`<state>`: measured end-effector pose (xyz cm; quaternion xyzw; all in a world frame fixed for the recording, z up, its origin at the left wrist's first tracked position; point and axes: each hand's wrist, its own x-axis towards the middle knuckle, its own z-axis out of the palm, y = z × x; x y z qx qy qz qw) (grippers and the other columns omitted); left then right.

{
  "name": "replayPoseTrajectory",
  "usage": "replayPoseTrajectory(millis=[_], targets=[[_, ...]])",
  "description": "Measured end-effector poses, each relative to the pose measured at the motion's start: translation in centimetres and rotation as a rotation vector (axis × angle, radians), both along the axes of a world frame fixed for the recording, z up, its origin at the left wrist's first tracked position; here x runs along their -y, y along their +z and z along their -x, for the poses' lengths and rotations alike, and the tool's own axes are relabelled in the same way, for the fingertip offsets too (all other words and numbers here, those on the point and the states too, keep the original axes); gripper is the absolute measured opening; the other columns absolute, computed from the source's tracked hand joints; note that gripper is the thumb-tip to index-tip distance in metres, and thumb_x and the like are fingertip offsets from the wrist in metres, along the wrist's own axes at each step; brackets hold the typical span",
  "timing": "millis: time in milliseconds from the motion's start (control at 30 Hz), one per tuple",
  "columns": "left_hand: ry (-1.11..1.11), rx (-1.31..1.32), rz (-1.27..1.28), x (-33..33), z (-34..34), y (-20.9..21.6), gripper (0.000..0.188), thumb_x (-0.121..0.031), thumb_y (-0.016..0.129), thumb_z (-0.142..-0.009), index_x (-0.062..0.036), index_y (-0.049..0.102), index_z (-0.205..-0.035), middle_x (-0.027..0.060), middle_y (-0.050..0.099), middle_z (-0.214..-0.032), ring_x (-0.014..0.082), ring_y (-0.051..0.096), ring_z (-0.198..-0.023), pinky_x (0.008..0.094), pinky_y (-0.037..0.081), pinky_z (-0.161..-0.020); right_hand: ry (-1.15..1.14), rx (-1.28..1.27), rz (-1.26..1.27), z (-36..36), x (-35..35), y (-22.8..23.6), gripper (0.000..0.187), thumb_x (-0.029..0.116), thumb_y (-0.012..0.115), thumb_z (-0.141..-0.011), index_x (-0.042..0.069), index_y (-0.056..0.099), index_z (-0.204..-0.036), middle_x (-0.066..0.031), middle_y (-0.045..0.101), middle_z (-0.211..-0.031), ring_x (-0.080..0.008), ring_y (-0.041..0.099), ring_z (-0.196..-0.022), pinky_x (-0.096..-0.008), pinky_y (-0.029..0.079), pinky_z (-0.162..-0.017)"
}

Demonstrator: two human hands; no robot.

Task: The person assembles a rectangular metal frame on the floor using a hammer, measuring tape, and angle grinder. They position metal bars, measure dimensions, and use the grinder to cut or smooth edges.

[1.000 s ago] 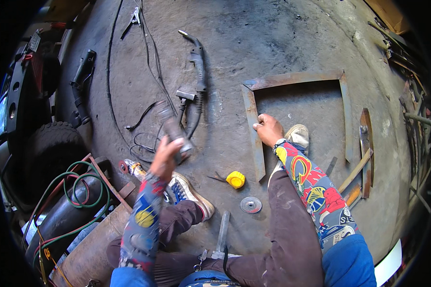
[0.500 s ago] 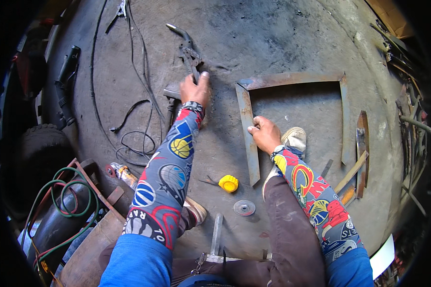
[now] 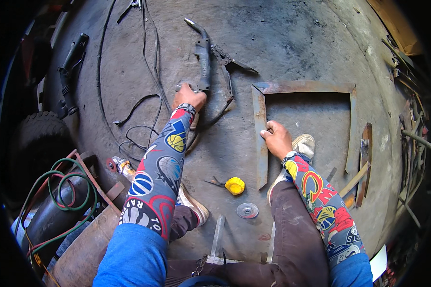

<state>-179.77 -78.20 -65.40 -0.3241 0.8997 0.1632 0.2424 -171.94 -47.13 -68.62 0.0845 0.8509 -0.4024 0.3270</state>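
Note:
My left hand (image 3: 190, 99) is closed around a hammer (image 3: 179, 88), mostly hidden by the fingers, with its metal head just showing. Directly above it lies a black welding torch (image 3: 204, 62) with a curved neck. Beside the torch, a dark metal clamp (image 3: 230, 61) rests with its jaws toward the right. My right hand (image 3: 277, 138) pinches the inner edge of the left leg of a three-sided, rust-stained steel frame (image 3: 304, 87), which lies on the concrete floor.
Between my feet lie a yellow tape measure (image 3: 234, 185) and a grinding disc (image 3: 247, 210). Cables (image 3: 148, 62) trail across the floor at left, near an angle grinder (image 3: 123, 167) and coiled hoses (image 3: 74, 189). Metal strips (image 3: 365, 158) lie right of the frame; scrap lines the far right.
My left hand has let go of the clamp, now right of the torch, and has come down onto the hammer. My right hand stays on the frame. The whole view has shifted slightly.

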Motion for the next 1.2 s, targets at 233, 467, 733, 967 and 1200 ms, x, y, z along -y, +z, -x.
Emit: replayPoseTrajectory(millis=[233, 467, 733, 967, 1200], targets=[[-0.114, 0.007, 0.078, -2.0, -0.9, 0.3, 0.069, -0.053, 0.076, -0.083, -0.0020, 0.054, -0.123, 0.0289, 0.069, -0.115, 0.0439, 0.067, -0.110, 0.0487, 0.053, -0.096, -0.017, 0.004, 0.028, 0.0, 0.0, -0.1, 0.024, 0.026, 0.075, -0.087, 0.008, 0.070, -0.103, -0.0134, 0.074, -0.093, -0.0335, 0.071, -0.089, -0.0438, 0.053, -0.078], [-0.072, -0.191, 0.006, -0.8, -3.7, 0.1, 0.042, -0.028, 0.060, -0.089, -0.0008, 0.048, -0.120, 0.0335, 0.069, -0.097, 0.0512, 0.068, -0.093, 0.0575, 0.053, -0.084, 0.014, -0.008, -0.005, 0.1, 0.0, 0.1, 0.024, 0.024, 0.075, -0.087, 0.007, 0.069, -0.103, -0.0135, 0.074, -0.091, -0.0307, 0.071, -0.086, -0.0416, 0.053, -0.077], [0.204, -0.564, 0.391, 9.0, -16.4, 5.2, 0.037, -0.029, 0.057, -0.093, -0.0036, 0.052, -0.119, 0.0320, 0.067, -0.094, 0.0528, 0.065, -0.089, 0.0588, 0.049, -0.079, 0.043, -0.020, -0.031, 0.0, -0.1, -0.4, 0.029, 0.028, 0.074, -0.087, 0.009, 0.070, -0.109, -0.0152, 0.074, -0.099, -0.0362, 0.070, -0.094, -0.0456, 0.053, -0.082], [0.532, -0.136, 0.554, 22.5, -23.6, -2.1, 0.062, -0.047, 0.062, -0.086, 0.0134, 0.070, -0.098, 0.0384, 0.069, -0.099, 0.0508, 0.068, -0.099, 0.0552, 0.050, -0.088, 0.074, -0.105, -0.053, -0.3, 0.0, -0.9, 0.032, 0.030, 0.075, -0.087, 0.007, 0.070, -0.109, -0.0170, 0.073, -0.101, -0.0371, 0.070, -0.097, -0.0456, 0.054, -0.083], [0.097, -0.348, 0.511, 12.2, -13.2, -2.4, 0.061, -0.052, 0.069, -0.091, -0.0039, 0.060, -0.127, 0.0222, 0.061, -0.129, 0.0396, 0.059, -0.118, 0.0480, 0.049, -0.096, 0.005, -0.005, -0.069, -0.3, 0.1, -0.6, 0.031, 0.031, 0.075, -0.086, 0.010, 0.069, -0.109, -0.0173, 0.072, -0.105, -0.0393, 0.068, -0.102, -0.0477, 0.054, -0.086]])
